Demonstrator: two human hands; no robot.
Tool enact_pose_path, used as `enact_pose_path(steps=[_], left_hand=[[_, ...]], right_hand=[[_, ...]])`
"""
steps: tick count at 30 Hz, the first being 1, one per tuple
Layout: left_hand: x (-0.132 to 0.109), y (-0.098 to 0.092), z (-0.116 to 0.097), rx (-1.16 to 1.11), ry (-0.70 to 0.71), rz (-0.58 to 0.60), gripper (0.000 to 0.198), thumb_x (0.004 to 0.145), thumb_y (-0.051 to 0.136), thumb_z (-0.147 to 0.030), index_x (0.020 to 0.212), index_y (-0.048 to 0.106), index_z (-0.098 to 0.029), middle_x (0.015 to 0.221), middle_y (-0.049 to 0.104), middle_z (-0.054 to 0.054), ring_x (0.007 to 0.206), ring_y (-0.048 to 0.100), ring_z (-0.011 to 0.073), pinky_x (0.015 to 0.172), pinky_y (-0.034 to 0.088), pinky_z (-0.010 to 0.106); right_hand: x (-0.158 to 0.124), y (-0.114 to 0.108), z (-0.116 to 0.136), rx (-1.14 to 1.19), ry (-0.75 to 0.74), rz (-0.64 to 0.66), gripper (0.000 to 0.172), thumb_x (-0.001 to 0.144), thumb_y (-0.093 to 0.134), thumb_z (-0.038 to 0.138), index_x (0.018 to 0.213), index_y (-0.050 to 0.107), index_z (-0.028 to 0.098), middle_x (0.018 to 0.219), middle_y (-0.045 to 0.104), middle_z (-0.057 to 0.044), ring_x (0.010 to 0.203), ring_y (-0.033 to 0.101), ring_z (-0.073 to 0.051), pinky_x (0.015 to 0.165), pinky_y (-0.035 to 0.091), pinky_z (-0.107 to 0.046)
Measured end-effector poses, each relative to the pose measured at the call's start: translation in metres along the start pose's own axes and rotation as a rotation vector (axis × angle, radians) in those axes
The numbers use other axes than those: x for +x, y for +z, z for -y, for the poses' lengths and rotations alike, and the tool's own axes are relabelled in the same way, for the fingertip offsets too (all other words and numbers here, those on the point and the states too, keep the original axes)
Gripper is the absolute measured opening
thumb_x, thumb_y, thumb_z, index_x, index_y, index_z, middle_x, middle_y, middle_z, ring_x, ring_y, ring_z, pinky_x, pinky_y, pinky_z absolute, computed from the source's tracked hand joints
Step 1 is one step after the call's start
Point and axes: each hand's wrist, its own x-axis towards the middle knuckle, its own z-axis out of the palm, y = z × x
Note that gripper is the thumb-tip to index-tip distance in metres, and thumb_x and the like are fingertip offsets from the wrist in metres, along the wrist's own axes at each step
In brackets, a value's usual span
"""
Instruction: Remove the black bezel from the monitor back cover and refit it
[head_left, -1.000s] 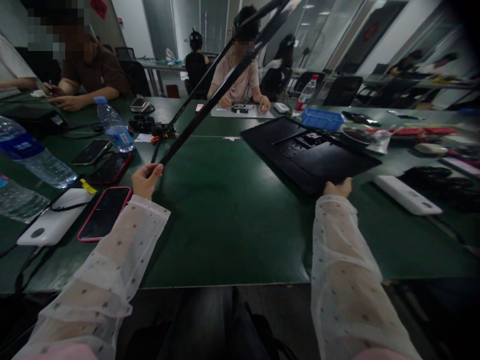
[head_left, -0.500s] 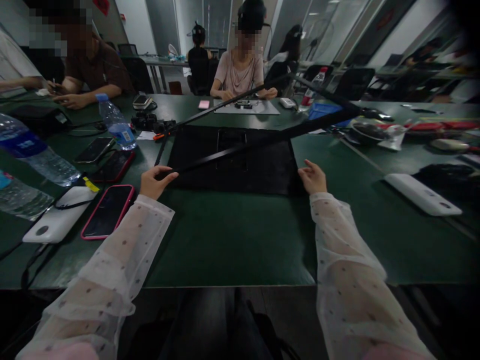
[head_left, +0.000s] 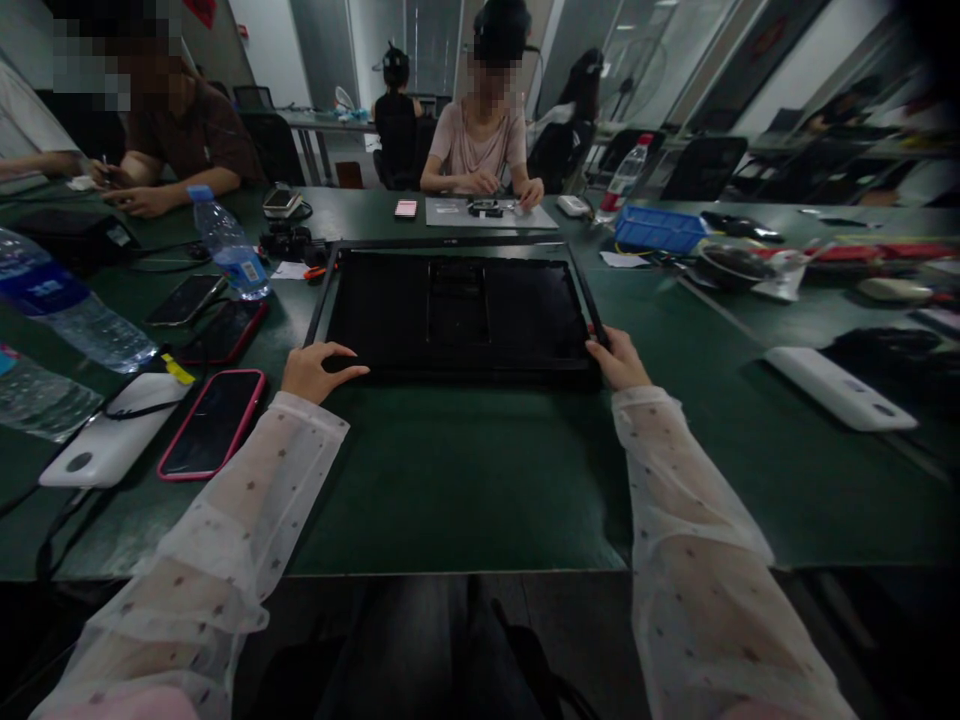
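Note:
A thin black rectangular frame (head_left: 450,241) lies around and slightly above a flat black panel (head_left: 382,310) on the green table. The panel has a recessed rectangle in its middle. At the frame's near left corner, my left hand (head_left: 321,370) pinches the frame between thumb and fingers. My right hand (head_left: 616,357) has its fingers closed on the frame's right side, near the front corner. A strip of green table shows between the frame and the panel's far edge.
Phones, including a pink-edged one (head_left: 212,425), a white power bank (head_left: 116,432) and water bottles (head_left: 238,262) stand left. Another white power bank (head_left: 840,388) lies right. A blue basket (head_left: 658,230) is at the back right. Across the table, a person (head_left: 480,150) handles small parts.
The black frame was tilted up and slanting across the panel; now it is down, lined up around it. My right hand, earlier beside the panel, has closed on the frame.

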Motion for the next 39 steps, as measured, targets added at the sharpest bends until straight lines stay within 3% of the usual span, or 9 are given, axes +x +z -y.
enact_pose_path(steps=[2,5,10,15,18,21,25,29,39], left_hand=[[0.001,0.001,0.003,0.018,0.004,0.038,0.029,0.081,0.086,-0.052,0.093,0.079,-0.025,0.104,0.081,0.006,0.101,0.073,0.0273,0.100,0.051,0.044],[0.002,0.004,0.008,-0.003,0.035,0.080,0.032,0.082,0.084,-0.055,0.094,0.079,-0.026,0.108,0.080,0.007,0.108,0.071,0.0285,0.104,0.049,0.046],[0.002,0.010,0.012,-0.026,0.054,0.090,0.036,0.081,0.084,-0.059,0.094,0.080,-0.026,0.111,0.079,0.010,0.118,0.066,0.0310,0.107,0.047,0.051],[0.000,0.007,0.007,0.033,0.089,0.118,0.029,0.080,0.087,-0.052,0.095,0.081,-0.027,0.117,0.079,0.008,0.124,0.062,0.0325,0.114,0.036,0.058],[-0.001,0.007,0.002,0.025,0.101,0.134,0.025,0.087,0.080,-0.053,0.093,0.081,-0.029,0.119,0.079,0.007,0.126,0.061,0.0321,0.114,0.037,0.058],[0.000,0.011,0.003,0.032,0.052,0.012,0.025,0.096,0.069,-0.050,0.098,0.082,-0.028,0.130,0.075,0.008,0.133,0.058,0.0327,0.114,0.040,0.057],[0.006,0.018,0.015,0.079,-0.189,-0.193,0.053,0.093,0.069,-0.049,0.138,0.070,-0.020,0.153,0.059,0.017,0.141,0.052,0.0369,0.114,0.045,0.055],[0.012,0.018,0.027,0.048,-0.348,-0.106,0.049,0.097,0.057,-0.044,0.134,0.071,-0.014,0.135,0.070,0.018,0.123,0.066,0.0320,0.111,0.049,0.047],[0.007,0.012,0.018,0.106,-0.251,-0.137,0.040,0.099,0.049,-0.038,0.123,0.075,-0.018,0.125,0.075,0.014,0.118,0.068,0.0297,0.106,0.050,0.042]], right_hand=[[-0.003,0.000,-0.014,-0.194,-0.027,-0.012,0.044,0.084,0.067,0.057,0.114,0.072,0.026,0.130,0.064,-0.015,0.140,0.050,-0.042,0.122,0.036,-0.070],[-0.008,-0.003,-0.027,-0.296,-0.030,0.019,0.048,0.088,0.061,0.053,0.125,0.072,0.025,0.138,0.057,-0.017,0.139,0.047,-0.042,0.119,0.040,-0.067],[-0.008,0.000,-0.035,-0.315,-0.043,0.022,0.051,0.088,0.059,0.047,0.133,0.069,0.024,0.135,0.057,-0.017,0.135,0.049,-0.040,0.118,0.043,-0.063],[-0.007,0.007,-0.035,-0.318,0.032,0.034,0.062,0.085,0.058,0.039,0.141,0.065,0.016,0.134,0.058,-0.021,0.142,0.047,-0.041,0.121,0.041,-0.063],[-0.005,0.009,-0.040,-0.297,0.072,0.034,0.070,0.082,0.060,0.036,0.149,0.059,0.015,0.137,0.058,-0.021,0.144,0.048,-0.041,0.123,0.039,-0.064],[0.000,0.011,-0.045,-0.233,0.036,0.000,0.076,0.079,0.064,0.037,0.151,0.056,0.016,0.139,0.060,-0.020,0.143,0.051,-0.040,0.124,0.038,-0.064],[0.006,0.016,-0.042,-0.211,-0.057,-0.016,0.068,0.082,0.061,0.037,0.146,0.059,0.015,0.142,0.064,-0.020,0.140,0.056,-0.038,0.126,0.039,-0.060],[0.006,0.019,-0.029,-0.240,-0.059,-0.023,0.062,0.086,0.057,0.036,0.144,0.061,0.014,0.139,0.066,-0.021,0.135,0.060,-0.038,0.124,0.041,-0.061],[-0.003,0.015,-0.019,-0.251,-0.087,-0.126,0.057,0.089,0.054,0.040,0.140,0.064,0.018,0.130,0.070,-0.019,0.128,0.063,-0.037,0.119,0.046,-0.063]])
